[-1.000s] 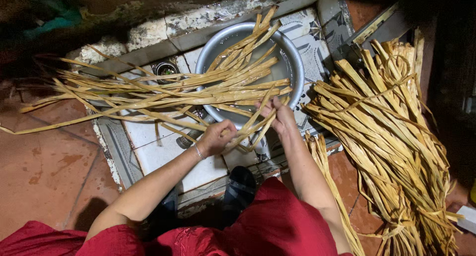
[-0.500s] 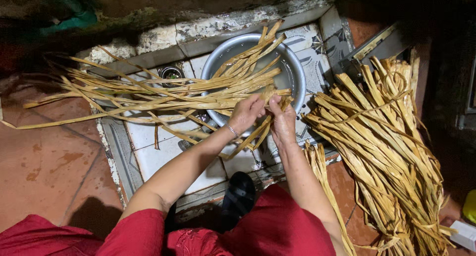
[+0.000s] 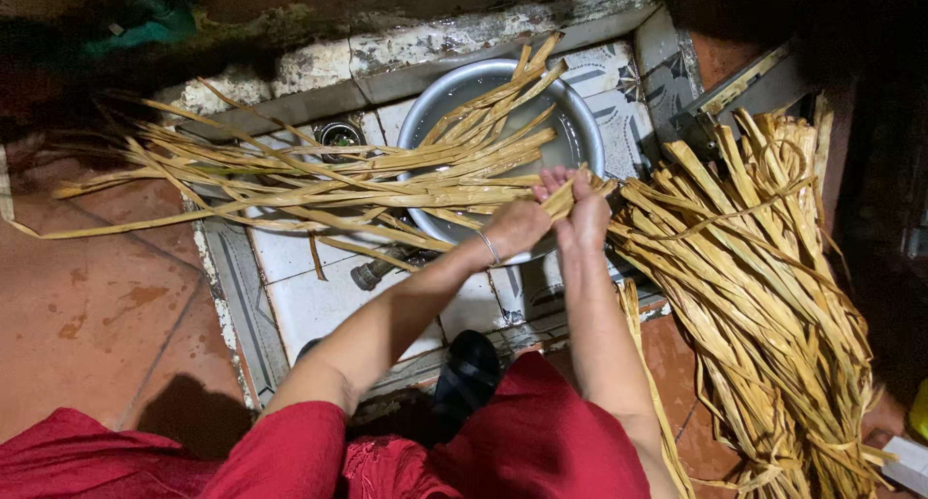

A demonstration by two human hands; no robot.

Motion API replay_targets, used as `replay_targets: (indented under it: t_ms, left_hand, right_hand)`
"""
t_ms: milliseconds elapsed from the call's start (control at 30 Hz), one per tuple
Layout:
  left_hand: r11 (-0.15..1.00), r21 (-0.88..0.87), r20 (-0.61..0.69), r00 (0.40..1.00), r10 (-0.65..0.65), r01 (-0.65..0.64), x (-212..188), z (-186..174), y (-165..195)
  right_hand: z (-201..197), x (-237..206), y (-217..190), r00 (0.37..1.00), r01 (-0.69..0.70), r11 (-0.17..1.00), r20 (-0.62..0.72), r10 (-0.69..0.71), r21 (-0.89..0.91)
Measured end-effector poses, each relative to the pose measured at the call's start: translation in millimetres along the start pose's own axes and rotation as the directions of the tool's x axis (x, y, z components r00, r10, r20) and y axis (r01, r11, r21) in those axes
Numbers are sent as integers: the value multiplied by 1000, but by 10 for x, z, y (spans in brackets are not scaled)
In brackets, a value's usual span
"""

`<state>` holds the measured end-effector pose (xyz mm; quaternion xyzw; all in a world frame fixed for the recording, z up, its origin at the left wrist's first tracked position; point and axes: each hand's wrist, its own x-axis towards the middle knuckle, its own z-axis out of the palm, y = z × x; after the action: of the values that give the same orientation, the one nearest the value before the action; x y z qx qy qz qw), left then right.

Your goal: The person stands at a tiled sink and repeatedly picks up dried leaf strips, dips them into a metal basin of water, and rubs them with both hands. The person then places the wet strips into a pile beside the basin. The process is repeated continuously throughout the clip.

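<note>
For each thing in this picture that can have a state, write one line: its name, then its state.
Left hand: closed on the strip.
Right hand: closed on the strip.
Strip: held between both hands.
Metal basin: upright, strips lying across it.
Strips over basin: wet-looking, spread leftward.
Pile of strips: heaped on the floor.

A single head-worn camera looked almost straight down from close above. The round grey metal basin (image 3: 580,132) sat toward 12 o'clock, the heap of pale yellow dried leaf strips (image 3: 764,296) at 3 o'clock, and the red-brown tiled floor (image 3: 87,306) at 9 o'clock.
</note>
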<state>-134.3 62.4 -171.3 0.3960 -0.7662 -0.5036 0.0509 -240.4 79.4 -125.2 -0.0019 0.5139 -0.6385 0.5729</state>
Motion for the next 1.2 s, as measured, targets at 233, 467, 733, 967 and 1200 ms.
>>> replay_targets:
  t_ms: [233, 467, 733, 967, 1200]
  left_hand:
    - [949, 302, -103, 987, 124, -88, -250, 331, -74]
    - [983, 165, -66, 995, -71, 81, -383, 219, 161]
    - [987, 147, -19, 998, -57, 59, -626, 139, 222]
    - [982, 183, 52, 997, -56, 46, -794, 15, 175]
    - [974, 215, -54, 995, 79, -65, -1295, -318, 218]
  right_hand:
    - [-412, 393, -91, 998, 25, 984, -54, -16, 176]
    - [-600, 577, -341, 971, 168, 984, -181, -156, 54]
    - [-986, 794, -721, 879, 293, 956, -391, -272, -8]
    - [-1339, 1083, -973, 838, 319, 945, -443, -319, -76]
    - [-1650, 1235, -1327, 796, 431, 901, -449, -405, -48]
